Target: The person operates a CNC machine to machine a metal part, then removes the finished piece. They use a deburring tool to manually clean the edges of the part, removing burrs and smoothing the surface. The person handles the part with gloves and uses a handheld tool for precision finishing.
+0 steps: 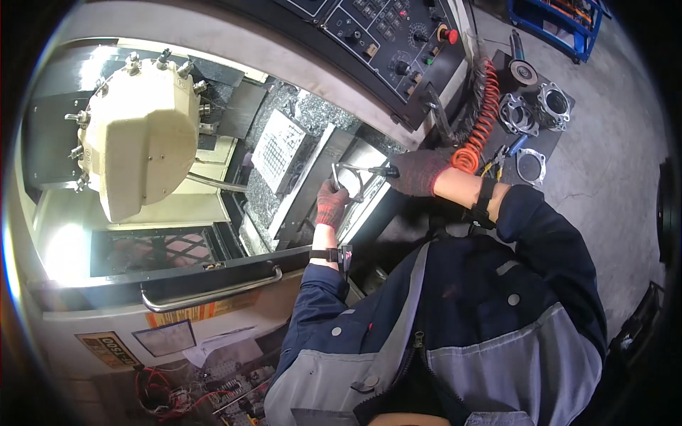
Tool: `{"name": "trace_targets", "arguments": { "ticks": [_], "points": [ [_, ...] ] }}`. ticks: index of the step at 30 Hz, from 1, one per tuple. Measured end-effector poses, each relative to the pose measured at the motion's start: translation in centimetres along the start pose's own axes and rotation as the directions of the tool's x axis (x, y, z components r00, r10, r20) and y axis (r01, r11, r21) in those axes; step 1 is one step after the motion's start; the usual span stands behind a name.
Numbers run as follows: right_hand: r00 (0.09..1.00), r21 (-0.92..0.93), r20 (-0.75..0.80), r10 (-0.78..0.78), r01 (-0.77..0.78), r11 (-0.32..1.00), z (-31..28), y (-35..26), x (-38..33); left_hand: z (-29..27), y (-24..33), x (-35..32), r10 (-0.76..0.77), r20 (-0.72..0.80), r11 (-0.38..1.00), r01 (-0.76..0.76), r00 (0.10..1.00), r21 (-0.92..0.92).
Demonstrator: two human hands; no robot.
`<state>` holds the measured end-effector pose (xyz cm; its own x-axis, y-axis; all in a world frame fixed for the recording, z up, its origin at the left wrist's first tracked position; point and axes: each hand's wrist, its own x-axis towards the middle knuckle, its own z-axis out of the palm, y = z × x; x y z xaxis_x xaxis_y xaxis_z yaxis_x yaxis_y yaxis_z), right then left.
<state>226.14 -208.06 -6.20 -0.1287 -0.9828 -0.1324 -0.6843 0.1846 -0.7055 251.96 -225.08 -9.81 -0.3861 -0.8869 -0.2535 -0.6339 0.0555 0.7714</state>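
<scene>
Gloved in dark red and grey, my left hand point(332, 204) is closed on the lower left edge of a metal flange ring point(357, 193), which it holds up at the machine's open doorway. My right hand point(420, 173), in a matching glove, grips a black-handled tool point(384, 171) with a thin metal shaft. The shaft points left and crosses the ring's upper part; I cannot tell whether it touches. The fingers of my right hand are partly hidden behind its back. Beyond the ring, inside the machine, lies a bright gridded plate point(278, 152) among metal chips.
A pale tool turret point(145, 135) fills the machine's left side. The control panel point(387, 50) stands above my hands. An orange coiled hose point(489, 96) hangs beside my right hand. Farther right are an angle grinder point(523, 69), several metal rings point(553, 106) and pliers point(499, 162).
</scene>
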Motion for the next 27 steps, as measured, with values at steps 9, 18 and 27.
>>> {"name": "trace_targets", "arguments": {
  "ticks": [9, 18, 27],
  "points": [
    [0.999, 0.003, 0.014, -0.045, 0.044, 0.999, 0.5, 1.1, -2.3, 1.3, 0.0, -0.7, -0.148, 0.058, 0.675, 0.144, 0.987, -0.724],
    [0.999, -0.008, 0.043, -0.033, 0.033, 0.999, 1.2, 1.9, -4.4, 1.5, -3.3, 3.0, -0.300, 0.074, 0.112, 0.112, 0.951, -0.987],
    [1.000, -0.024, 0.020, -0.002, 0.003, 1.000, 1.5, 2.2, -5.8, 1.6, -5.9, 2.3, -0.186, 0.009, 0.205, 0.048, 0.982, -0.978]
  ]
}}
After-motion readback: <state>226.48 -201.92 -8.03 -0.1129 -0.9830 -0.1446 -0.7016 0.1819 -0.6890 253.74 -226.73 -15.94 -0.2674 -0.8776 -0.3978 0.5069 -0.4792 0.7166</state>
